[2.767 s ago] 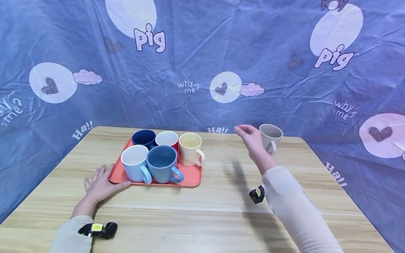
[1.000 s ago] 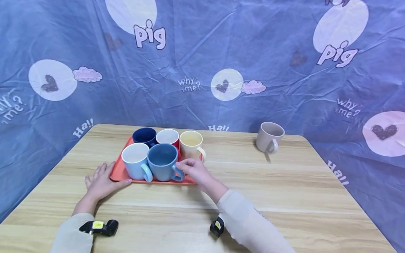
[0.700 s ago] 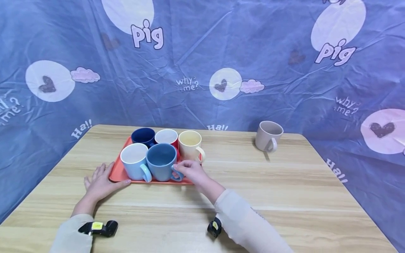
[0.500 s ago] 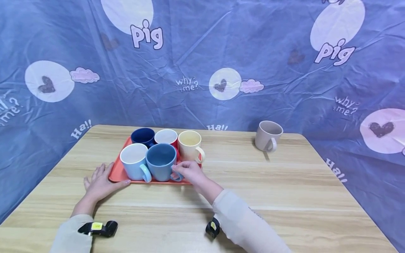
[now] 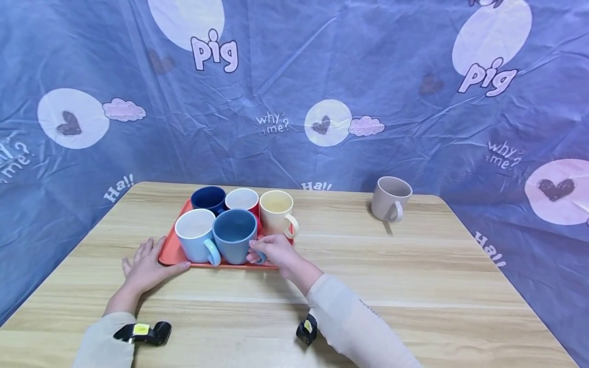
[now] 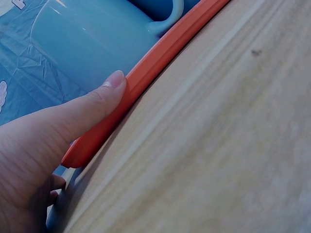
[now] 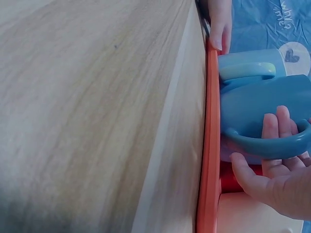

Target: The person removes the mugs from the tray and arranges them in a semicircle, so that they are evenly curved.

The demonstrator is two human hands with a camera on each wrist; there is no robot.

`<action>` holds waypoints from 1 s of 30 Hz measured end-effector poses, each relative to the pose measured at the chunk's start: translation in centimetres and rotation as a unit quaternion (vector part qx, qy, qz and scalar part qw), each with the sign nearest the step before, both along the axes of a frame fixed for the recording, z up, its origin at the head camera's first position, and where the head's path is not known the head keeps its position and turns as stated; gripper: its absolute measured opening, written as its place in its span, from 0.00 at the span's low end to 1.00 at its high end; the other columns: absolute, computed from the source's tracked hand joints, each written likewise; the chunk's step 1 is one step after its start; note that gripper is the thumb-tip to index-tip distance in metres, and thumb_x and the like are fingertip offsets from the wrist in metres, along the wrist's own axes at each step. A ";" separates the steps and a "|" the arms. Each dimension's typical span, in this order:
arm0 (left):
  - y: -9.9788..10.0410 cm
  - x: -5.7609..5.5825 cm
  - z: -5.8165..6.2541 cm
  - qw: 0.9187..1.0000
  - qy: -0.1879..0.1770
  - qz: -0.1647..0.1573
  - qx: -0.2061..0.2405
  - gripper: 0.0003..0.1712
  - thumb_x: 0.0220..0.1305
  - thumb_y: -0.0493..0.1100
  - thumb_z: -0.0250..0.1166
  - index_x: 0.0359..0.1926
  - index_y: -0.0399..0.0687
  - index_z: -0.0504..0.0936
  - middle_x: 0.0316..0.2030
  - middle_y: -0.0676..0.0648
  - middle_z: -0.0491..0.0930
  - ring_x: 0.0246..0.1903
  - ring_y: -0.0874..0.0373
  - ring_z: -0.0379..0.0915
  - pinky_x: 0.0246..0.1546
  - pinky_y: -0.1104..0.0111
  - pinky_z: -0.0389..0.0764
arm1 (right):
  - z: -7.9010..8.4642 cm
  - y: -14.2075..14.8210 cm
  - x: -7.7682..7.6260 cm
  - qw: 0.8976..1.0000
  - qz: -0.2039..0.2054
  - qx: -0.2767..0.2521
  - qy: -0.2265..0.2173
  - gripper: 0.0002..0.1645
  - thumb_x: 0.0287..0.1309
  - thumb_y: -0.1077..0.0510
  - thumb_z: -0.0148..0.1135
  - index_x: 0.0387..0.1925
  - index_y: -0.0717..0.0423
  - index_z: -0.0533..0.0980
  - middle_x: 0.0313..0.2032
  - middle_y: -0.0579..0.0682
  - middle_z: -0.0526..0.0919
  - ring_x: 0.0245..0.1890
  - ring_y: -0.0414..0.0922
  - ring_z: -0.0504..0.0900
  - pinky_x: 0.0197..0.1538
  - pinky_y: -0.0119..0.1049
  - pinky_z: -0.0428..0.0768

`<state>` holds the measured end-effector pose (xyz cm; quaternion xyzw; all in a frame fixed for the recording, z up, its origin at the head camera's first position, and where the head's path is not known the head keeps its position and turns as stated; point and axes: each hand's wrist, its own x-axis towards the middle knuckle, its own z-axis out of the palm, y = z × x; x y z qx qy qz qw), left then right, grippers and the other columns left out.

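Observation:
My right hand is at the front of the orange-red tray, its fingers hooked through the handle of a mid-blue mug. In the right wrist view those fingertips come out inside the handle loop against the mug's side, and the thumb stands below the loop. My left hand rests spread around the tray's front left corner. Its thumb lies straight along the tray's rim, beside a light-blue mug. Both mugs stand upright in the front row.
Behind them on the tray stand a navy mug, a red mug with a white inside and a cream mug. A grey mug stands apart at the table's back right. A blue printed cloth hangs behind the table.
My right hand has come from beside the grey mug, left and nearer, to the mid-blue mug, and its fingers have slid into the handle. My left hand has stayed at the tray corner.

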<state>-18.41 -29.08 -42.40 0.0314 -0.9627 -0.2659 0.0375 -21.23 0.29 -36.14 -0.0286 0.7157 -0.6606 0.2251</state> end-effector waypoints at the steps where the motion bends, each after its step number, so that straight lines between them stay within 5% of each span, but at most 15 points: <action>1: 0.0 0.0 0.0 1.000 0.001 0.000 0.000 0.62 0.40 0.70 0.60 0.63 0.33 0.46 0.58 0.22 0.39 0.58 0.31 0.27 0.44 0.38 0.20 | 0.1 0.0 0.0 1.000 0.001 -0.002 -0.003 0.14 0.53 0.56 0.57 0.31 0.66 0.77 0.24 0.55 0.80 0.28 0.46 0.80 0.36 0.36 0.75; 19: 0.0 0.0 0.0 1.000 0.006 0.002 -0.005 0.62 0.39 0.70 0.60 0.62 0.32 0.47 0.58 0.22 0.41 0.58 0.30 0.28 0.44 0.37 0.21 | -0.2 -0.6 0.2 0.997 -0.039 -0.053 -0.031 0.10 0.55 0.63 0.54 0.31 0.71 0.75 0.20 0.53 0.77 0.18 0.40 0.77 0.33 0.34 0.77; 30: -0.1 0.0 -0.1 1.000 0.008 0.001 -0.004 0.61 0.39 0.70 0.60 0.62 0.33 0.47 0.58 0.22 0.41 0.58 0.30 0.28 0.44 0.37 0.21 | 0.7 0.0 0.9 0.998 -0.041 -0.044 -0.027 0.11 0.55 0.60 0.54 0.30 0.68 0.76 0.18 0.51 0.78 0.20 0.41 0.78 0.25 0.29 0.69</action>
